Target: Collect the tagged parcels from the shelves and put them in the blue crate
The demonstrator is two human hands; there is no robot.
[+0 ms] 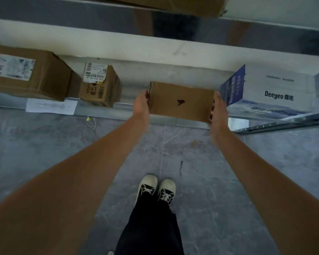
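Plain brown cardboard parcel (180, 102) with one small black mark on top. Two more brown boxes (28, 74) wear white printed labels. A white-and-blue carton (276, 89) — dark lettering. Floor (210, 162) grey, marbled with pale veins. Shoes (157, 190) cream — black laced panels.

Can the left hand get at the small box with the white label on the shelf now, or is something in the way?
Probably not right now. Nothing blocks the small labelled box, but the left hand and right hand are both holding the plain brown box.
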